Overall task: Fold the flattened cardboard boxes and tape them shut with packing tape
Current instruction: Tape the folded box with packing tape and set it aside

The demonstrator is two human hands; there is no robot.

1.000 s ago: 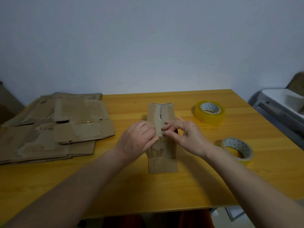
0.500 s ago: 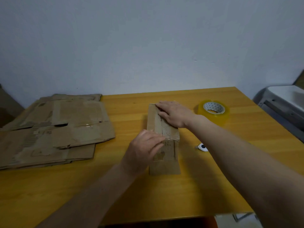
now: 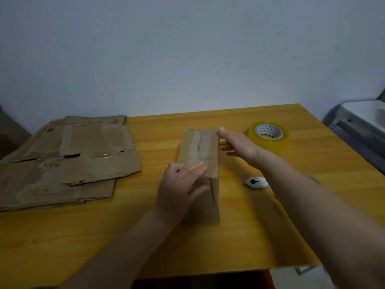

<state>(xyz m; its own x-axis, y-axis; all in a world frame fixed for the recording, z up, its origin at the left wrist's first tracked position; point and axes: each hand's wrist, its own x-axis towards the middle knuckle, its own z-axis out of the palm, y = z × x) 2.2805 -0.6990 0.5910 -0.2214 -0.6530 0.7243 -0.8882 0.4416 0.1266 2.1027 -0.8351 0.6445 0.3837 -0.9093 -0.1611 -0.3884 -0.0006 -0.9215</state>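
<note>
flat boxes (image 3: pixel 68 157) wait stacked at the desk's (image 3: pixel 291 215) left. mid-desk, my left hand (image 3: pixel 179 190) rests flat-fingered on the box's (image 3: pixel 200 163) near end, grasping nothing. my right hand (image 3: pixel 239 146), half a second ago pressing the taped seam, has slid off the right edge, fingers straight, toward the tape (image 3: pixel 268 135). i judge the seam smoothed; next strip due.

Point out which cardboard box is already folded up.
The cardboard box under the left hand at the table's centre: it stands assembled, while the flattened boxes lie stacked at left.
</note>
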